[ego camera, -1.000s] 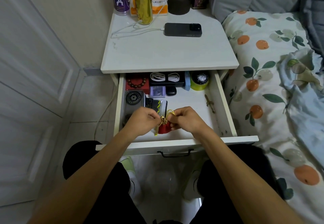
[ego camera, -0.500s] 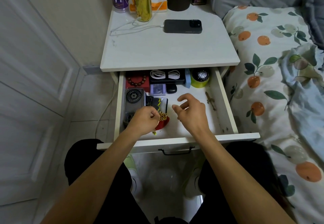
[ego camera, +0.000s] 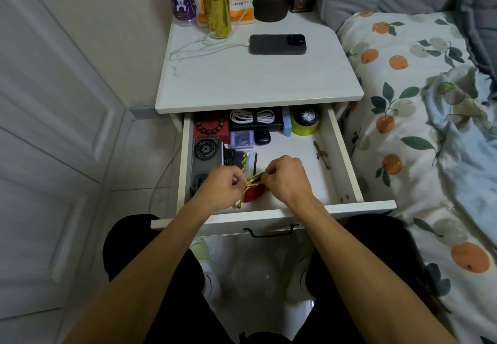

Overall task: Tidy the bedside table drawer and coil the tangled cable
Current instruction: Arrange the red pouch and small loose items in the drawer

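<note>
Head view, looking down past my forearms into the open drawer [ego camera: 337,155] of the white bedside table [ego camera: 258,85]. My left hand [ego camera: 219,186] and right hand [ego camera: 286,179] meet over the front half of the drawer, both with fingers curled and pinching the gold top edge of a small red pouch [ego camera: 252,194]; the pouch hangs between the two hands, its red body below my knuckles. A small pale bead on a cord [ego camera: 238,205] dangles under my left hand. At the back of the drawer a coiled white cable [ego camera: 252,116] lies on a dark flat case, bound at the middle. To its left a string of brown beads [ego camera: 211,128] rests on a red box. Below that sits a clear case with a round black disc [ego camera: 205,150]. A small purple box [ego camera: 242,138] and a black earbud case [ego camera: 262,137] lie just in front of the coiled cable. A green roll with a dark ball on it [ego camera: 305,123] fills the back right corner. A small brass-coloured piece [ego camera: 321,154] lies near the right wall. On the table top a dark phone [ego camera: 277,44] lies face down, plugged into a loose white charging cable [ego camera: 204,45] that trails past a gold can [ego camera: 216,10].
</note>
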`<action>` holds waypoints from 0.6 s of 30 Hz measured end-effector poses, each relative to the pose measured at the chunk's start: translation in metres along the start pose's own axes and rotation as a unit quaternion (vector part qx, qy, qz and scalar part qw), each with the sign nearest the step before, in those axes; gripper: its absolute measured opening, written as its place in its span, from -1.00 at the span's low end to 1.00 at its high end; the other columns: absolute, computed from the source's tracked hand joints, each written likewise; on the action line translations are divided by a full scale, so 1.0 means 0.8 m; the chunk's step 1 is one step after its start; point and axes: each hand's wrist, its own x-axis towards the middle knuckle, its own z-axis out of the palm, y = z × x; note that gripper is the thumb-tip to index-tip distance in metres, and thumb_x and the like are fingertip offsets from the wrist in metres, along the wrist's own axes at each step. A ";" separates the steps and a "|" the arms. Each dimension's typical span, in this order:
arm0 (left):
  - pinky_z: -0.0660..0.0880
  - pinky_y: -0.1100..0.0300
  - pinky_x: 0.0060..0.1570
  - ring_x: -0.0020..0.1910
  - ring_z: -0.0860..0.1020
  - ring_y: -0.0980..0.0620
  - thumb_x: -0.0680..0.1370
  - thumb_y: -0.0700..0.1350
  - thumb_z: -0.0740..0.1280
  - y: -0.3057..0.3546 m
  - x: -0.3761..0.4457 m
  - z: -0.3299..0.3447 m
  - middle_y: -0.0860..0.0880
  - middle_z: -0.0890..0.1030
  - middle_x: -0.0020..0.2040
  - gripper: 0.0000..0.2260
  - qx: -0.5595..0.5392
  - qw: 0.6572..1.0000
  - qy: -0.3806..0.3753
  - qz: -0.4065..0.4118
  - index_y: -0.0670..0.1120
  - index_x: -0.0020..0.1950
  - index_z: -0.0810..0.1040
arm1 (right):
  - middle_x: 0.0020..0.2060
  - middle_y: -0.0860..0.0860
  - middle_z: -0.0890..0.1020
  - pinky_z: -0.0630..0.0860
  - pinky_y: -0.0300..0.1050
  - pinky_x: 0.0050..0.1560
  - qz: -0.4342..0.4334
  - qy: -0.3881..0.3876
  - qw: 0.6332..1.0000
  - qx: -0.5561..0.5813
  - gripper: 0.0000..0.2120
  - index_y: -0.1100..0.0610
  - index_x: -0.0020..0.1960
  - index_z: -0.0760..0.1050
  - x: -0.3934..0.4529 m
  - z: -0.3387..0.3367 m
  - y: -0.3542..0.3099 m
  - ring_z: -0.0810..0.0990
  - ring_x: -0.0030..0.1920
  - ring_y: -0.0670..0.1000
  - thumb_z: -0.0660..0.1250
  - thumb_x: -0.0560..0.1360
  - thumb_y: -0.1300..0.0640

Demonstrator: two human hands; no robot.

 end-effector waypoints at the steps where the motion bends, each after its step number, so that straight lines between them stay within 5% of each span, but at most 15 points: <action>1: 0.50 0.30 -0.31 -0.33 0.60 0.12 0.51 -0.24 0.29 0.000 -0.001 0.000 -0.01 0.66 -0.26 -0.87 0.002 1.000 -0.006 -0.005 -0.07 -0.15 0.62 | -0.32 0.15 0.64 0.60 -0.02 -0.24 0.017 0.014 1.000 0.014 -0.87 0.19 -0.24 0.67 0.001 -0.001 0.001 0.59 -0.25 0.14 0.36 0.40 0.19; 7: 0.40 0.37 -0.29 -0.21 0.58 0.18 0.54 -0.21 0.30 0.000 0.003 0.001 0.09 0.63 -0.22 -0.87 -0.023 0.999 -0.014 -0.024 -0.04 -0.13 0.61 | -0.36 0.13 0.66 0.61 -0.15 -0.32 0.076 -0.023 0.985 0.153 -0.91 0.19 -0.19 0.65 0.005 -0.012 0.011 0.61 -0.41 0.03 0.39 0.47 0.27; 10: 0.44 0.32 -0.25 -0.20 0.60 0.14 0.54 -0.19 0.31 -0.001 0.004 0.001 0.05 0.64 -0.21 -0.88 -0.036 0.999 -0.023 -0.025 -0.05 -0.14 0.61 | -0.35 0.08 0.66 0.60 -0.16 -0.38 0.026 -0.021 0.975 0.222 -0.89 0.18 -0.23 0.57 0.003 -0.012 0.010 0.61 -0.44 0.00 0.42 0.45 0.30; 18: 0.59 0.04 0.02 -0.13 0.64 0.02 0.55 -0.19 0.31 -0.006 0.007 0.002 -0.02 0.66 -0.18 -0.86 -0.061 0.997 -0.035 -0.033 -0.01 -0.17 0.60 | -0.27 0.07 0.69 0.64 -0.12 -0.18 -0.038 -0.084 0.976 0.200 -0.98 0.18 -0.15 0.64 0.003 0.003 0.005 0.68 -0.28 0.02 0.47 0.45 0.25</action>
